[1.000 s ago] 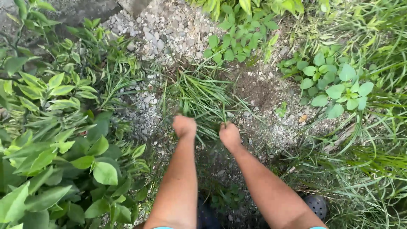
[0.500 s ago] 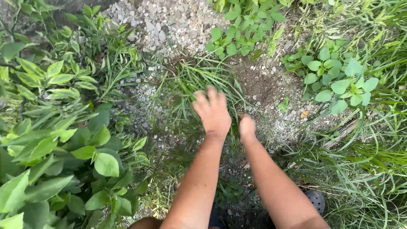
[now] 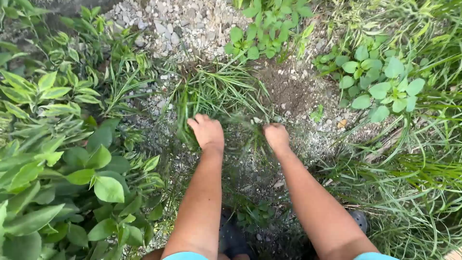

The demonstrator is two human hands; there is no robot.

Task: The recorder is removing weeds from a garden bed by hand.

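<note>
A clump of long green grass [image 3: 219,94] grows out of gravelly soil in the middle of the head view. My left hand [image 3: 207,132] is closed around blades at the clump's left side, with grass trailing off blurred to its left. My right hand [image 3: 276,136] is a fist gripping blades at the clump's lower right. Both forearms reach up from the bottom of the picture, bare below light blue sleeve edges.
Grey gravel [image 3: 185,24] lies beyond the clump. A bare patch of dark soil [image 3: 288,91] is to its right. Broad-leaved plants [image 3: 72,163] crowd the left side, round-leaved weeds [image 3: 385,86] and long grass [image 3: 423,192] the right. A dark shoe [image 3: 358,220] shows below.
My left hand, fingers spread half a second ago, has closed on grass at the clump's left. My right hand stays a fist low on the clump. The view has shifted slightly.
</note>
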